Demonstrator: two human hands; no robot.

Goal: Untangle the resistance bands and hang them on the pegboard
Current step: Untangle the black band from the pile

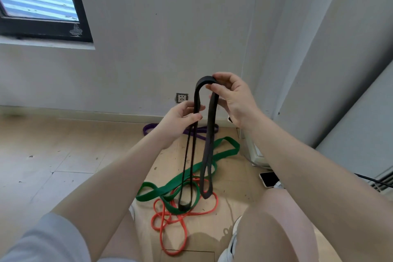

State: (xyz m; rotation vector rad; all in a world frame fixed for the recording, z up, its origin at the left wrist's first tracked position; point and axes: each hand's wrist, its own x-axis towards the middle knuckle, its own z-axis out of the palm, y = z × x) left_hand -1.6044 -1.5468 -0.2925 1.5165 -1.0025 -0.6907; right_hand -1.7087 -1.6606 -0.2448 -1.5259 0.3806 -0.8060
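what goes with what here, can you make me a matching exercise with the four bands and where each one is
Things:
1. black band
2. green band
3. orange band
4. purple band

Places:
A. on the floor nearest the wall
B. held up in both hands
C. on the floor closest to the person's knees
D. on the floor, stretching between the purple and the orange one

Pairs: 1-B, 2-D, 3-C, 4-A
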